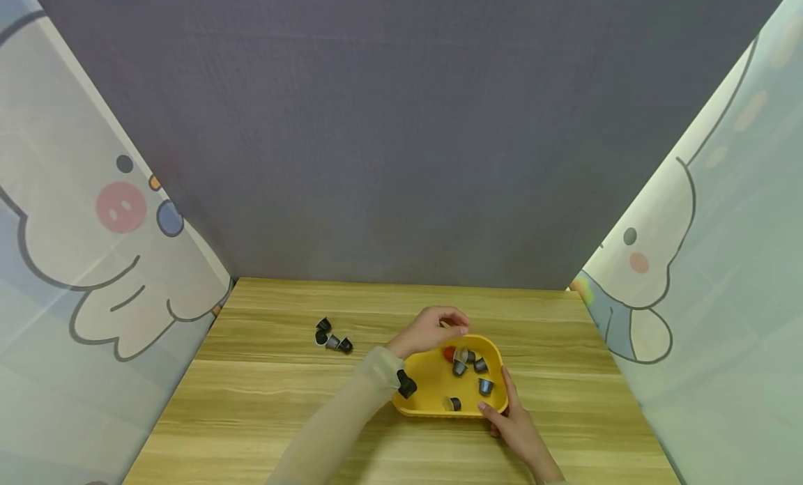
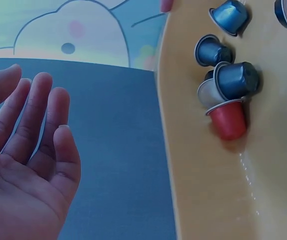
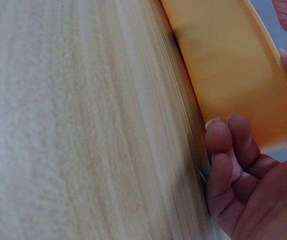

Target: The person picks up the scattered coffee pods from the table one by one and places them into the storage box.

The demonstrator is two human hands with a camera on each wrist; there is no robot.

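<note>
A yellow plastic bin (image 1: 433, 410) stands on the table with several coffee capsules inside. Most are dark blue or grey; one is a red capsule (image 2: 228, 121). My left hand (image 1: 434, 329) hovers over the bin's far rim with fingers loosely bent and nothing in them, as its palm (image 2: 28, 180) shows in the left wrist view. My right hand (image 1: 519, 429) grips the bin's near right corner, thumb at the rim and fingers (image 3: 221, 175) curled against the outer wall. The sleeve and wrist camera cover the bin's left end.
Several black and grey capsules (image 1: 333, 342) lie in a cluster on the wooden table (image 1: 251, 387), left of the bin. A dark grey panel (image 1: 401, 157) rises behind the table. Cartoon-printed curtains (image 1: 709, 276) stand along both sides.
</note>
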